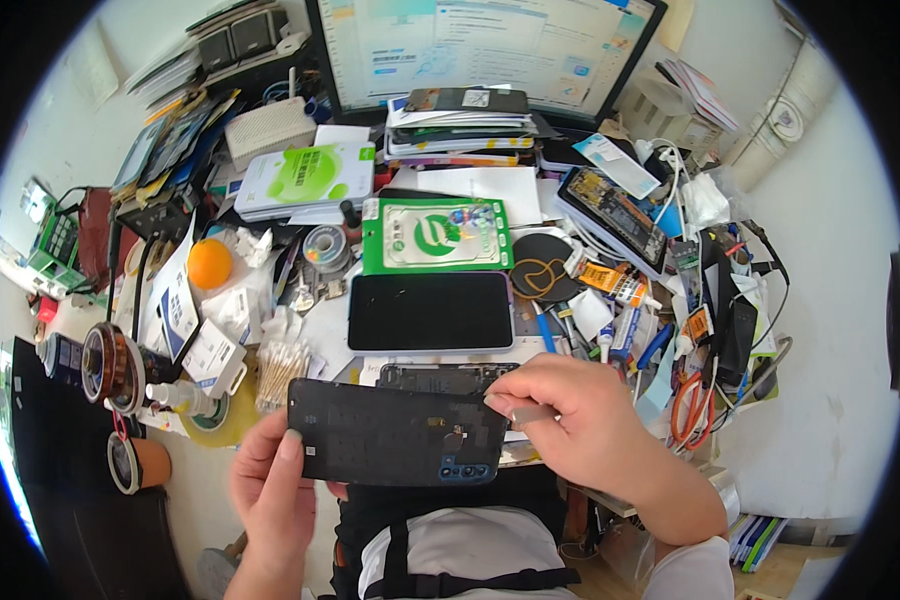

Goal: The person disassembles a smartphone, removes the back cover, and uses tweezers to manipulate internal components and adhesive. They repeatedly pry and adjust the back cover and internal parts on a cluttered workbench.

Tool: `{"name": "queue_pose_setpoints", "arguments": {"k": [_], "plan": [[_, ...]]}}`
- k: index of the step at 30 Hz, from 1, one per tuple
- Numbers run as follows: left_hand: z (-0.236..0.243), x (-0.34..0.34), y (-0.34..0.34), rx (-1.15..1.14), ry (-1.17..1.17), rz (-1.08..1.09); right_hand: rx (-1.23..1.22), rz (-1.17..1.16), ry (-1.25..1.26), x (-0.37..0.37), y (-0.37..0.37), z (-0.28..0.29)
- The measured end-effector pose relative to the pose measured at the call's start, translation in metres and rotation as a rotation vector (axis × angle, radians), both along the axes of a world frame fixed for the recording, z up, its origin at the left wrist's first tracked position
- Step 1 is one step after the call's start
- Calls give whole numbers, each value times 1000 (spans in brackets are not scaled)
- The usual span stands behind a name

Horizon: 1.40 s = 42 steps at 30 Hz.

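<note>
- Our left hand (270,490): fingers clamped on the left edge of the black phone back cover (395,433), thumb on its inner face.
- Our right hand (580,425): fingers pinched together on a thin grey flat tool (530,412), its tip at the cover's upper right edge.
- The cover is held in the air over our lap, inner side up, camera cutout at its lower right; it is clear of the phone, so we judge the separation done.
- The opened phone body (440,377) lies on the desk just behind the cover, mostly hidden by it; work on its insides looks not yet begun.
- A dark-screened phone (430,311) lies flat beyond that, with a green-and-white packet (435,236) touching its far edge.
- Left of it: a bundle of cotton swabs (278,372), a small dropper bottle (175,397), an orange ball (210,264).
- Right: orange-handled scissors (688,405) among cables and clutter.
- Monitor (480,45) at the back.
</note>
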State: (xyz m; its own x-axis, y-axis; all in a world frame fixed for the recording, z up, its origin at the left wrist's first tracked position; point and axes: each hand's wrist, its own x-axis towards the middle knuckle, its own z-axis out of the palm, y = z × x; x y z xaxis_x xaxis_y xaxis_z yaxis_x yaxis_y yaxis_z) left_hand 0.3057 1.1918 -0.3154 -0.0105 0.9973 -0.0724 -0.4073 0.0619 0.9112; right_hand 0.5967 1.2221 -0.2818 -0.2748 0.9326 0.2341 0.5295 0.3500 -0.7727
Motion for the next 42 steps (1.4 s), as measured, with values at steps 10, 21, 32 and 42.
{"name": "queue_pose_setpoints", "arguments": {"k": [10,21,32,42], "plan": [[-26,8,-49,-306,-78,129,309,321,-476,-61,-18,-17],[-20,-16,-56,-452,-138,127,726,439,-548,-75,-8,-24],[-7,-26,-50,-374,-178,79,286,224,-103,-72,-19,-25],[-10,-25,-66,-277,48,73,381,473,-526,-81,-30,-16]]}}
